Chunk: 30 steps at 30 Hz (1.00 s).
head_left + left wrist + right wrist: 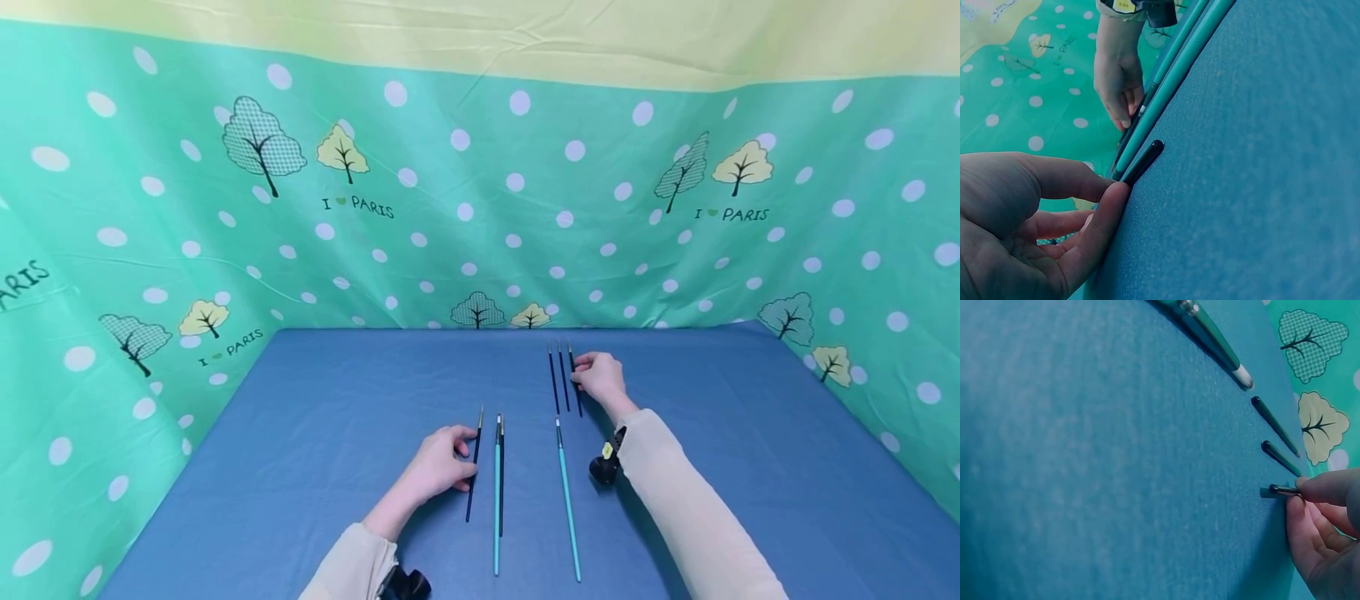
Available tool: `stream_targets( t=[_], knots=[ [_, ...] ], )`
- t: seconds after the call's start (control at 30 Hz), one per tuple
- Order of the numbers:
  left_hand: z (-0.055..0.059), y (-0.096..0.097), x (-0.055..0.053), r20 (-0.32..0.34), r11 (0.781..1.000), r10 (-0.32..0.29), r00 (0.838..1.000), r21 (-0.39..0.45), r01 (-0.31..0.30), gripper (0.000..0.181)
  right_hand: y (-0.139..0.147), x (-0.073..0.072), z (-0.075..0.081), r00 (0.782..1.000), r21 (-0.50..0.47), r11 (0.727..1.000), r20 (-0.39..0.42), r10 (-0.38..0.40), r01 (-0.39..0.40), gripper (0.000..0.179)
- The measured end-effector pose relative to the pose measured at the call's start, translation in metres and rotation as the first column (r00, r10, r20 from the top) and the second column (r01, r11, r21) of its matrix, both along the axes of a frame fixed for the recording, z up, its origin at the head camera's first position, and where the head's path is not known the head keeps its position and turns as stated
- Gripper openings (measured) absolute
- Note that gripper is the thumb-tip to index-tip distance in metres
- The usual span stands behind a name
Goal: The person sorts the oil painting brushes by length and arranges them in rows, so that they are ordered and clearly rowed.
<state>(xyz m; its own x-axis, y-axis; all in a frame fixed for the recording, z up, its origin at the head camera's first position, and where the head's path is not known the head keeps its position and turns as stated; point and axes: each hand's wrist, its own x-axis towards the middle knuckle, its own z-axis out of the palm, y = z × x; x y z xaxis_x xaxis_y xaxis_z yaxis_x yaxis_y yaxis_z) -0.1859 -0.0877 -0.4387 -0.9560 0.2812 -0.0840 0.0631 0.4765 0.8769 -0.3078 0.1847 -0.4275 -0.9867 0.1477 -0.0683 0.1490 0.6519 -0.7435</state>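
My left hand (pixel 438 462) pinches a slim black paintbrush (pixel 478 432) between thumb and fingers, tip pointing away from me. In the left wrist view the rounded end of that handle (pixel 1147 159) sticks out past the fingertips. Farther off, my right hand (pixel 602 380) pinches another black paintbrush (pixel 578 402) by its handle. That handle's end (pixel 1280 489) shows in the right wrist view, with a shadow beneath it. Two more black paintbrushes, the outer one (pixel 553 383) and the inner one (pixel 563 383), lie side by side just left of the right hand.
Right of the left hand, a teal paintbrush (pixel 497 517) lies close along a black paintbrush (pixel 502 492). A second teal paintbrush (pixel 567 508) lies between the two forearms. A blue cloth covers the table (pixel 337 392); a green dotted curtain (pixel 420 183) stands behind and at the sides.
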Motion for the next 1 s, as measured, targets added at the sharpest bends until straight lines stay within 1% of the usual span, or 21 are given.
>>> stream_targets(
  t=[0.27,0.5,0.63,0.83,1.0],
  knots=[
    [0.001,0.0,0.001,0.001,1.0,-0.001,1.0,0.015,0.001,0.05,-0.001,-0.002,-0.001,1.0,0.028,1.0,-0.021,-0.011,0.011,0.031],
    [0.001,0.0,0.001,0.008,1.0,0.001,1.0,0.019,-0.001,0.05,-0.002,0.001,-0.003,0.999,0.071,0.997,-0.038,-0.018,0.021,0.027],
    [0.001,0.001,0.001,0.008,1.0,0.004,1.0,0.016,-0.004,0.05,-0.001,0.003,-0.004,0.999,0.067,0.997,-0.046,-0.021,0.024,0.027],
    [-0.001,0.0,0.001,0.006,1.0,0.003,1.0,0.016,-0.004,0.05,0.001,0.007,-0.003,0.998,0.045,0.999,-0.064,-0.014,0.017,0.028],
    [0.0,0.0,0.001,0.001,1.0,0.006,1.0,0.005,-0.006,0.05,0.0,0.015,0.002,0.996,0.057,0.998,-0.085,-0.005,0.009,0.029]
  ],
)
